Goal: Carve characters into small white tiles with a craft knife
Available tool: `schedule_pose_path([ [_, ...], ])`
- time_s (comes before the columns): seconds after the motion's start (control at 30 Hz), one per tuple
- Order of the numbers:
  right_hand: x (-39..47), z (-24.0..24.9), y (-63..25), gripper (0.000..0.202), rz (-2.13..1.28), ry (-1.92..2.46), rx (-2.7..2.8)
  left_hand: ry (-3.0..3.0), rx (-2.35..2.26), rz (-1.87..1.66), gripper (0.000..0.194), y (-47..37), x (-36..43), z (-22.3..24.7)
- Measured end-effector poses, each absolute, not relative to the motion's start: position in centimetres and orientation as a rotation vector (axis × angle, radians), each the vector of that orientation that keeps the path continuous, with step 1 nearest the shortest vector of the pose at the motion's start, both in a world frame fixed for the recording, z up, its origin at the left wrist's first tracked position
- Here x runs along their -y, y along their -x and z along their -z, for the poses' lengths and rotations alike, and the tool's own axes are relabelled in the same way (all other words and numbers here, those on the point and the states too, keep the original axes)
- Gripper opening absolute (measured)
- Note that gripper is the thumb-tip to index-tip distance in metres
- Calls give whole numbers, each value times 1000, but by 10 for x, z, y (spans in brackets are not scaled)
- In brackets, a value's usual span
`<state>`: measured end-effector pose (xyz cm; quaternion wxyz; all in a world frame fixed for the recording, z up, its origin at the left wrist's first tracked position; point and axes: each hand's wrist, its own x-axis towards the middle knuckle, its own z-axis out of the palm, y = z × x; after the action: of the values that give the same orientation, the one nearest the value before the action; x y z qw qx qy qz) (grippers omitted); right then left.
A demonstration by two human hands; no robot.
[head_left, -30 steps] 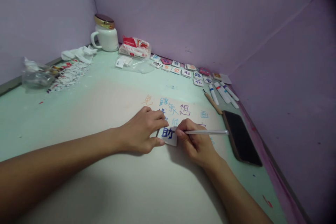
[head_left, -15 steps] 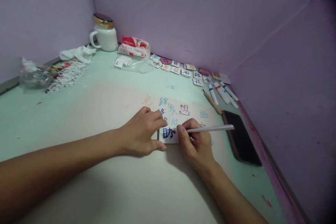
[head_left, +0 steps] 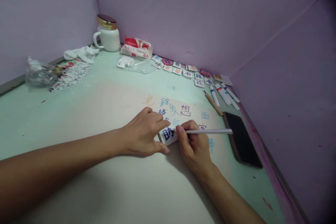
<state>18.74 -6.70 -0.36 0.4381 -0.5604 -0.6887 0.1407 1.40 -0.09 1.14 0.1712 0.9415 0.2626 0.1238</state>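
Observation:
A small white tile (head_left: 170, 140) with a dark blue character on it lies tilted on the pale work surface (head_left: 112, 189). My left hand (head_left: 144, 133) steadies the tile between thumb and fingers, gripping it from the left. Held like a pencil in my right hand (head_left: 195, 147) is a slim, pale pen-like tool (head_left: 214, 131). Its dark tip meets the right side of the blue character. My right fingers cover the tile's right end. Around the hands, handwritten characters (head_left: 185, 110) in blue, purple and orange mark the surface.
A phone (head_left: 243, 140) lies to the right, near a wooden-handled tool (head_left: 213, 103) and several white markers (head_left: 223, 94). Lettered tiles (head_left: 187, 74) line the back wall. Farther left are a tissue pack (head_left: 137, 48), a lidded mug (head_left: 109, 38), shavings (head_left: 72, 76) and a plastic bag (head_left: 42, 75).
The tile has turned counterclockwise, its right end now higher. Both hands keep their grips, and the tool stays at the character. The whole view has shifted slightly.

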Motion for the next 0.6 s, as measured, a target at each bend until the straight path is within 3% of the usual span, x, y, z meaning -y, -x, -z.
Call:
schedule_pose_path([
  [0.6, 66, 4, -187, 17, -277, 1365, 1787, -2692, -757, -371, 56, -15, 2, -9],
])
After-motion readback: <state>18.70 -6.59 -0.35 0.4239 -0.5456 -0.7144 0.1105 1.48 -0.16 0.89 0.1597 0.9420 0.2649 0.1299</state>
